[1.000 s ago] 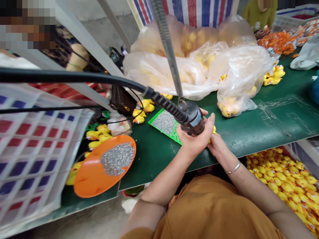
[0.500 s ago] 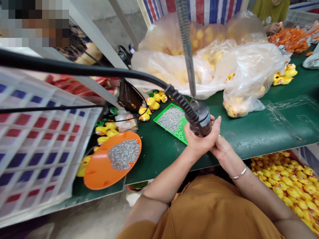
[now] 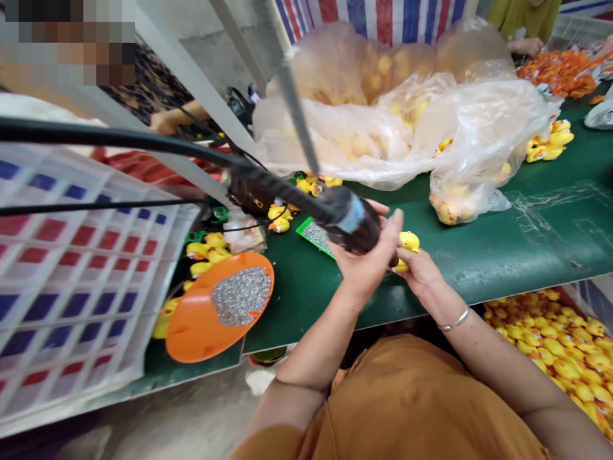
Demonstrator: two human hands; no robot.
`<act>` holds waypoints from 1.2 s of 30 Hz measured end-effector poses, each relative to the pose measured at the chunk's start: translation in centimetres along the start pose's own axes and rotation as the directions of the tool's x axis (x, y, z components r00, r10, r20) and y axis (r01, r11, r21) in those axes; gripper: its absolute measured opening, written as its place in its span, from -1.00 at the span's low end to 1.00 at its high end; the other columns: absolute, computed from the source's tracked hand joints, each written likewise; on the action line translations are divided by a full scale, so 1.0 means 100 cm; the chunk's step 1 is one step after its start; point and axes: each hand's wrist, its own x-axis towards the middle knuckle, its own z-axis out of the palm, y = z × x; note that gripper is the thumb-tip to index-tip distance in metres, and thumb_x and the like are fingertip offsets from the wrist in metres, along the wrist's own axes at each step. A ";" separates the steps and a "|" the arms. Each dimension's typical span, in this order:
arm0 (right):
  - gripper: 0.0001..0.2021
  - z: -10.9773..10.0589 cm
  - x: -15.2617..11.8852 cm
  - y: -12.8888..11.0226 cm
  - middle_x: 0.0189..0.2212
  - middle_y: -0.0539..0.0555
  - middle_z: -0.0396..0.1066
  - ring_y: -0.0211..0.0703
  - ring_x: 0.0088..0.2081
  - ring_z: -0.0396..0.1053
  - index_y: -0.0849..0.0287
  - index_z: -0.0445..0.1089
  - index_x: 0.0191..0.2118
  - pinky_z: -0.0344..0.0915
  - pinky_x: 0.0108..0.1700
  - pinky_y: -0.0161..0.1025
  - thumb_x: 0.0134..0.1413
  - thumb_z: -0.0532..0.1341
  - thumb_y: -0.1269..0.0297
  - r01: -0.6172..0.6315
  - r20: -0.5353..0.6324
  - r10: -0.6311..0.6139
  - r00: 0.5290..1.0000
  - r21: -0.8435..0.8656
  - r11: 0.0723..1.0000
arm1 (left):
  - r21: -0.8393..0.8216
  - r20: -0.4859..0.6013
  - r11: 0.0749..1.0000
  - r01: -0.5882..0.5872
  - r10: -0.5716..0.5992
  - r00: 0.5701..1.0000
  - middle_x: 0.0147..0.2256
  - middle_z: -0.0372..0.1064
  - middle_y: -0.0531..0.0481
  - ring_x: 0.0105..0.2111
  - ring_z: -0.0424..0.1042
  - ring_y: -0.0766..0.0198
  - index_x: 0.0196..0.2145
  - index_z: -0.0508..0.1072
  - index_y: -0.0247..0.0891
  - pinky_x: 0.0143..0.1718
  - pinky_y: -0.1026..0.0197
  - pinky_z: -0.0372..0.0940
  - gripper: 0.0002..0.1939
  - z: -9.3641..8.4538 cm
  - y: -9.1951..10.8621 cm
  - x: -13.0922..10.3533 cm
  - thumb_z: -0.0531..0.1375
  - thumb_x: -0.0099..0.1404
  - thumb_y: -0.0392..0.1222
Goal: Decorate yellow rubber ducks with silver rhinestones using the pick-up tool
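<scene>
My left hand [image 3: 364, 271] is wrapped round a black electric screwdriver [image 3: 357, 225], which is tilted so that its nose points right toward my other hand. A thick black cable runs from its back end to the left. My right hand [image 3: 424, 273] wears a silver bangle at the wrist and grips a small yellow toy duck [image 3: 409, 241] close to the screwdriver's nose. Whether the tip touches the duck is hidden. Behind the screwdriver lies a green tray [image 3: 306, 225] of small silvery screws, partly covered by the tool.
An orange dish [image 3: 191, 332] of screws sits at left, beside a white plastic crate [image 3: 110, 281]. Bagged ducks [image 3: 354, 140] line the back. A hanging spring [image 3: 297, 108] crosses the middle. Loose ducks [image 3: 555, 345] fill a space at lower right. Another person's hand [image 3: 527, 46] works at far right.
The screwdriver has swung from nearly upright to a slant and shifted left with my left hand. The duck in my right hand, almost hidden before, now shows. The spring leans further left.
</scene>
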 end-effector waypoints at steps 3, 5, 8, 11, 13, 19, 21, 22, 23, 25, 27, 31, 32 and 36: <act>-0.61 -0.001 -0.004 -0.010 -0.49 -0.02 0.52 -0.25 -0.52 0.44 0.19 0.49 -0.35 0.43 -0.50 -0.33 -0.45 0.54 0.44 -0.066 -0.041 0.068 0.997 0.054 0.996 | -0.023 -0.074 0.999 -0.033 0.032 0.997 -0.65 0.32 0.20 -0.68 0.37 0.38 -0.35 0.45 -0.22 -0.57 0.27 0.36 -0.80 -0.012 0.005 0.012 0.40 0.18 -0.15; -0.63 -0.004 -0.006 -0.012 -0.54 -0.05 0.48 -0.27 -0.55 0.40 0.19 0.49 -0.38 0.41 -0.52 -0.34 -0.46 0.53 0.45 -0.106 -0.061 0.111 0.992 0.076 0.991 | 0.072 -0.108 0.997 -0.035 0.043 0.993 -0.66 0.32 0.19 -0.70 0.35 0.38 -0.37 0.47 -0.23 -0.60 0.28 0.34 -0.81 -0.023 0.001 0.019 0.40 0.15 -0.16; -0.62 -0.010 -0.009 -0.012 -0.54 -0.04 0.48 -0.22 -0.54 0.43 0.17 0.50 -0.34 0.40 -0.53 -0.31 -0.45 0.50 0.44 -0.100 -0.031 0.103 0.994 0.079 0.992 | 0.246 -0.159 0.969 -0.028 0.068 0.985 -0.68 0.33 0.19 -0.71 0.35 0.39 -0.40 0.47 -0.25 -0.62 0.30 0.32 -0.78 -0.041 -0.014 0.024 0.42 0.06 -0.15; -0.57 -0.016 -0.012 -0.013 -0.48 0.03 0.53 -0.14 -0.49 0.48 0.19 0.52 -0.28 0.42 -0.50 -0.26 -0.46 0.51 0.42 -0.099 0.020 0.099 0.995 0.016 0.995 | 0.286 -0.225 0.958 -0.023 0.091 0.970 -0.68 0.34 0.19 -0.72 0.35 0.39 -0.40 0.47 -0.27 -0.62 0.30 0.31 -0.76 -0.055 -0.031 0.027 0.41 0.03 -0.15; -0.54 -0.016 -0.014 -0.014 -0.46 0.05 0.53 -0.12 -0.50 0.48 0.20 0.50 -0.26 0.42 -0.50 -0.23 -0.47 0.51 0.41 -0.105 0.037 0.106 0.994 -0.024 0.994 | 0.286 -0.253 0.958 -0.031 0.106 0.962 -0.68 0.33 0.19 -0.72 0.35 0.39 -0.39 0.46 -0.28 -0.62 0.30 0.31 -0.76 -0.061 -0.039 0.028 0.41 0.03 -0.16; -0.24 -0.013 -0.019 -0.013 -0.37 -0.07 0.54 -0.08 -0.49 0.54 0.02 0.30 0.00 0.46 -0.46 -0.19 -0.49 0.46 0.49 -0.083 0.009 0.083 0.997 -0.009 0.997 | 0.275 -0.260 0.960 -0.056 0.130 0.957 -0.68 0.34 0.18 -0.73 0.34 0.39 -0.39 0.46 -0.28 -0.62 0.30 0.31 -0.77 -0.066 -0.047 0.029 0.41 0.04 -0.17; -0.29 -0.012 -0.021 -0.013 -0.39 -0.07 0.54 -0.07 -0.48 0.55 0.04 0.31 -0.03 0.45 -0.47 -0.22 -0.47 0.46 0.46 -0.090 0.045 0.091 0.995 -0.028 0.996 | 0.275 -0.261 0.960 -0.052 0.126 0.957 -0.68 0.35 0.18 -0.72 0.35 0.38 -0.38 0.46 -0.28 -0.61 0.30 0.32 -0.76 -0.067 -0.048 0.028 0.41 0.05 -0.16; -0.34 -0.012 -0.022 -0.013 -0.40 -0.06 0.53 -0.08 -0.48 0.54 0.06 0.32 -0.08 0.44 -0.48 -0.23 -0.46 0.47 0.44 -0.094 0.061 0.097 0.993 -0.039 0.995 | 0.275 -0.264 0.960 -0.049 0.125 0.956 -0.67 0.35 0.18 -0.72 0.35 0.37 -0.38 0.46 -0.28 -0.61 0.29 0.32 -0.76 -0.067 -0.048 0.028 0.41 0.05 -0.16; -0.37 -0.012 -0.022 -0.013 -0.41 -0.06 0.53 -0.09 -0.48 0.54 0.08 0.33 -0.12 0.43 -0.48 -0.24 -0.47 0.48 0.43 -0.100 0.069 0.103 0.992 -0.046 0.994 | 0.276 -0.269 0.960 -0.047 0.124 0.955 -0.67 0.35 0.18 -0.72 0.35 0.37 -0.38 0.46 -0.28 -0.61 0.29 0.32 -0.75 -0.067 -0.049 0.028 0.41 0.05 -0.15; -0.41 -0.012 -0.023 -0.012 -0.43 -0.06 0.52 -0.12 -0.51 0.52 0.11 0.34 -0.18 0.43 -0.49 -0.24 -0.48 0.51 0.41 -0.111 0.072 0.115 0.991 -0.057 0.992 | 0.285 -0.277 0.958 -0.042 0.124 0.953 -0.67 0.34 0.18 -0.72 0.35 0.36 -0.38 0.46 -0.28 -0.62 0.29 0.31 -0.74 -0.068 -0.049 0.027 0.41 0.06 -0.13; -0.42 -0.012 -0.022 -0.011 -0.45 -0.07 0.51 -0.16 -0.54 0.49 0.13 0.36 -0.20 0.44 -0.50 -0.24 -0.48 0.53 0.39 -0.120 0.078 0.125 0.989 -0.062 0.991 | 0.299 -0.275 0.953 -0.041 0.127 0.953 -0.68 0.34 0.18 -0.72 0.35 0.36 -0.38 0.45 -0.28 -0.62 0.28 0.31 -0.74 -0.068 -0.048 0.027 0.41 0.05 -0.12; -0.42 -0.014 -0.016 -0.006 -0.47 -0.06 0.50 -0.14 -0.54 0.49 0.15 0.38 -0.19 0.44 -0.51 -0.23 -0.47 0.55 0.38 -0.123 0.084 0.128 0.988 -0.066 0.990 | 0.283 -0.253 0.957 -0.068 0.143 0.957 -0.67 0.33 0.20 -0.72 0.33 0.38 -0.40 0.45 -0.26 -0.62 0.27 0.30 -0.71 -0.059 -0.038 0.028 0.44 0.04 -0.10; -0.42 -0.014 -0.014 -0.006 -0.46 -0.05 0.50 -0.14 -0.53 0.50 0.14 0.38 -0.19 0.45 -0.51 -0.22 -0.47 0.55 0.39 -0.119 0.079 0.124 0.989 -0.064 0.991 | 0.263 -0.246 0.961 -0.084 0.151 0.957 -0.67 0.32 0.20 -0.72 0.33 0.38 -0.40 0.45 -0.26 -0.62 0.27 0.30 -0.71 -0.054 -0.034 0.029 0.44 0.05 -0.08; -0.42 -0.015 -0.006 -0.004 -0.46 -0.03 0.51 -0.12 -0.53 0.51 0.14 0.37 -0.19 0.45 -0.53 -0.23 -0.46 0.53 0.41 -0.108 0.067 0.111 0.992 -0.053 0.993 | 0.101 -0.195 0.981 -0.165 0.182 0.964 -0.64 0.33 0.17 -0.71 0.33 0.37 -0.36 0.47 -0.19 -0.61 0.22 0.32 -0.72 -0.030 -0.011 0.027 0.44 0.11 -0.03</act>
